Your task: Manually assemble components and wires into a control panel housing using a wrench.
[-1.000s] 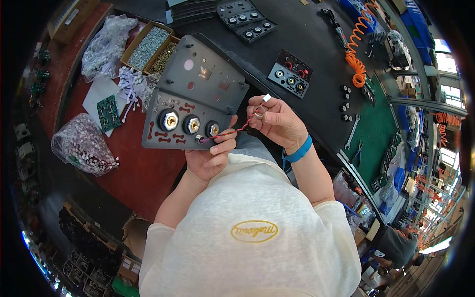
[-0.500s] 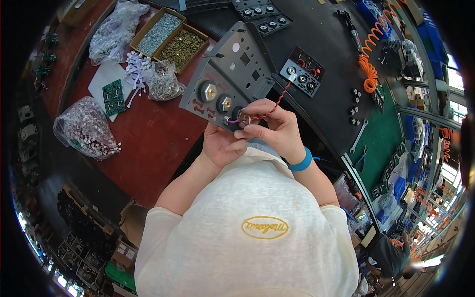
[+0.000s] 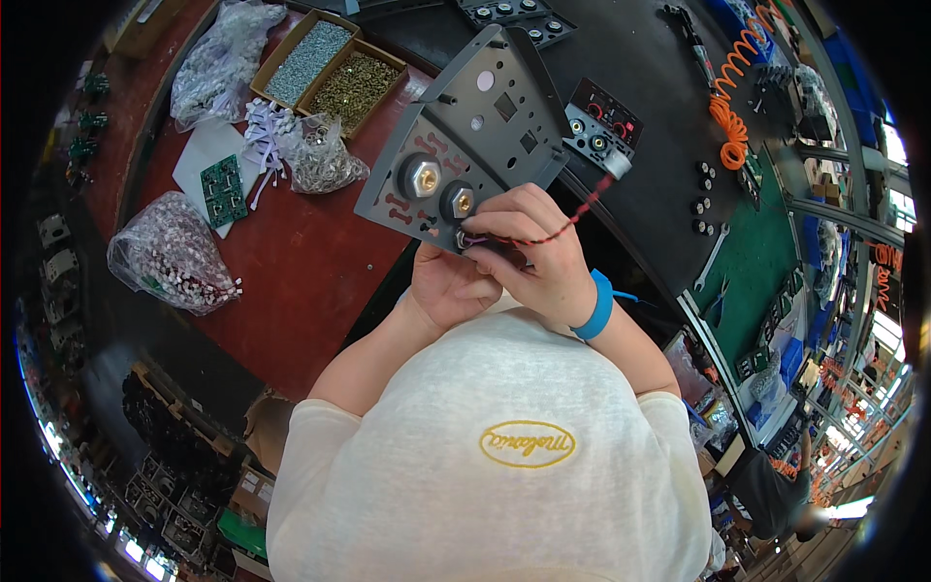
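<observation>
Clenched on the lower edge of a bent grey panel [image 3: 475, 153], the left hand [image 3: 451, 286] bears it up, its hidden fingers seemingly steadying the corner for the right hand [image 3: 543, 257], whose grip is closed about a twisted wire [image 3: 574, 219] beside a small fitting [image 3: 461, 237]; whatever else it pinches is covered.

From the hands, a clear bag of connectors [image 3: 175, 254] lies at nine o'clock on the red desk [image 3: 301, 262], a green circuit board [image 3: 224, 191] on a white sheet [image 3: 194, 165] nearer ten, perhaps for protection. Past ten, a two-part box [image 3: 381, 104] keeps silvery and brassy fasteners apart, likely for easy picking. The panel tilts toward twelve, its inner face up. The wire's white plug [image 3: 618, 164] hangs free toward one, an orange hose [image 3: 728, 121] coils at two, and a wrench [image 3: 713, 255] rests at three.
</observation>
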`<action>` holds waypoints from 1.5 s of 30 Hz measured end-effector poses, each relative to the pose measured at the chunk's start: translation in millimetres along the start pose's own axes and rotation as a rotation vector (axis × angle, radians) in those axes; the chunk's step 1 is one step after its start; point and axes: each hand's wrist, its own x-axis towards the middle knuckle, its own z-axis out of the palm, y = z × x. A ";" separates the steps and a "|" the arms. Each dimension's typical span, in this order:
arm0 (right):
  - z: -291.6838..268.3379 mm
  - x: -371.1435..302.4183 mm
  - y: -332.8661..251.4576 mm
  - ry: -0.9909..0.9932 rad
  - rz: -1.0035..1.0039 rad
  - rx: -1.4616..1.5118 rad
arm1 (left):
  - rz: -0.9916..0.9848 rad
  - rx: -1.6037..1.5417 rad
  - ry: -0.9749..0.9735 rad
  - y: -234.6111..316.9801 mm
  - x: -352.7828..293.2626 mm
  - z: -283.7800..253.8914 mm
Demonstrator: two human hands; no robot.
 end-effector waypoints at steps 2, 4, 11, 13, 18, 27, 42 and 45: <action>-3.6 1.9 3.2 -0.031 -0.036 -0.015 | -0.007 -0.020 0.005 -0.8 0.2 -2.8; -6.0 3.7 4.6 -0.062 -0.073 -0.031 | -0.014 -0.040 0.010 -1.3 0.9 -3.4; -9.4 8.4 3.2 -0.068 -0.083 -0.059 | -0.075 -0.038 0.018 -3.9 4.0 3.4; -10.5 9.1 3.5 -0.071 -0.093 -0.062 | -0.085 -0.051 0.017 -3.9 4.5 4.7; -14.3 8.6 2.2 -0.097 -0.149 -0.181 | -0.075 0.038 0.082 -4.5 6.2 8.4; -19.9 5.5 4.8 -0.077 -0.087 -0.135 | -0.112 -0.023 -0.020 -5.2 10.2 5.1; -20.8 5.2 6.5 -0.106 -0.074 -0.052 | -0.089 -0.035 0.046 -10.1 13.6 6.7; -22.3 5.1 6.8 -0.124 -0.099 -0.072 | -0.090 -0.035 0.029 -11.0 14.2 6.5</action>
